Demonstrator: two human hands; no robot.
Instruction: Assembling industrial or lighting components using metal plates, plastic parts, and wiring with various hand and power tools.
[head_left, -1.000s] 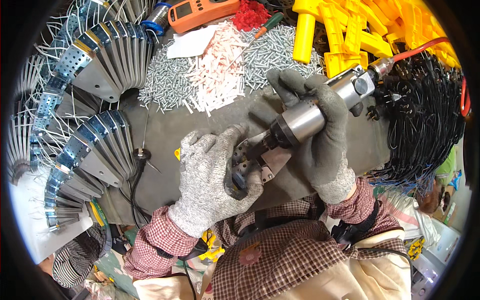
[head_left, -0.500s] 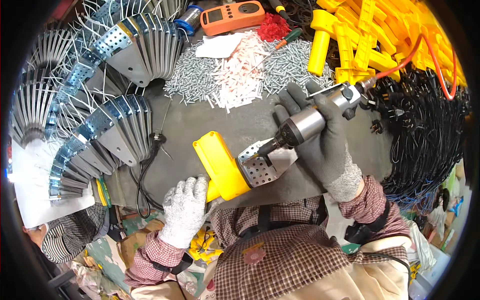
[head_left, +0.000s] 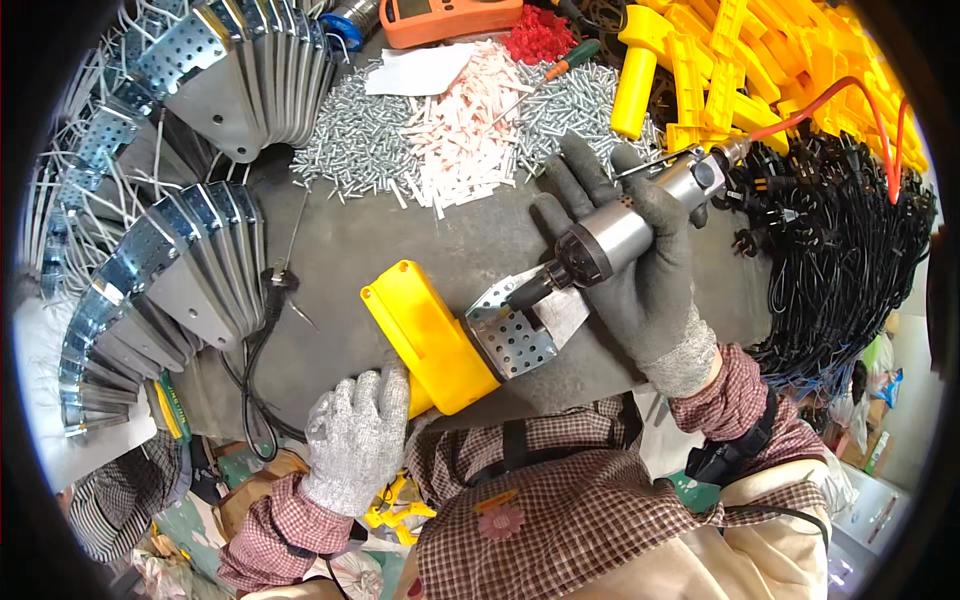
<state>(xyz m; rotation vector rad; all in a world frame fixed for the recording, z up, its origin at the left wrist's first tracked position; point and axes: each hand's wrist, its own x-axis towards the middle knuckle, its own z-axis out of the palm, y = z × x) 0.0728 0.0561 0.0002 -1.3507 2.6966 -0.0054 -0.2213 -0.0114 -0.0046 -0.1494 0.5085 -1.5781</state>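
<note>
My left hand [head_left: 358, 435], in a grey knitted glove, is closed round the handle end of a yellow plastic housing [head_left: 428, 340] at the table's front edge. A perforated metal bracket [head_left: 518, 345] with a flat grey plate is joined to the housing's right side. My right hand [head_left: 640, 270], in a dark-palmed glove, holds a silver and black air screwdriver [head_left: 607, 240] with some fingers stretched out past its body. The driver is tilted, its black nose at the bracket; the tip's exact contact is hard to make out. A red air hose [head_left: 845, 88] runs from its rear.
Piles of screws [head_left: 355, 140] and pale small plastic parts [head_left: 462, 130] lie at the back. Rows of metal brackets with wires [head_left: 215, 240] stand at left. Yellow housings [head_left: 700, 65] and black plug cords [head_left: 840, 250] crowd the right. A soldering iron [head_left: 282, 278] lies left of centre.
The whole view has shifted slightly, so the table's things appear further left. Both hands keep their hold, and the driver's nose stays at the bracket.
</note>
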